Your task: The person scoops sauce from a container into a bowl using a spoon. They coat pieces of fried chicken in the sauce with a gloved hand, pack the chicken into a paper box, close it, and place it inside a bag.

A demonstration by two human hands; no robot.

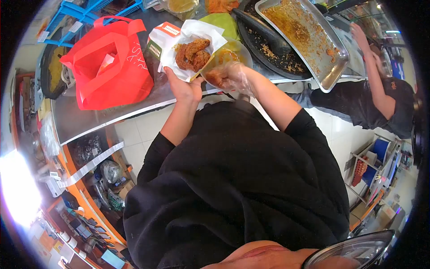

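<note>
My left hand [184,89] supports an open takeaway box [156,42] from below, its fingers wrapped around the base. White paper [207,32] lines the box, and several pieces of dark brown fried chicken [193,54] lie on it. Just to the right is my right hand [235,78], in a clear plastic glove, with its fingers curled. Reddish-brown colour shows at those fingertips, but blur hides what they hold. Beyond this hand is a see-through, yellowish bowl [239,50] with orange residue; whether the hand touches it is unclear.
A red carrier bag [112,67] stands on the dark counter [76,121] at left, near blue crates [69,22]. At right, a crumb-covered metal tray [338,67] overlaps a black pan [293,69]. A co-worker in black [358,101] stands further right.
</note>
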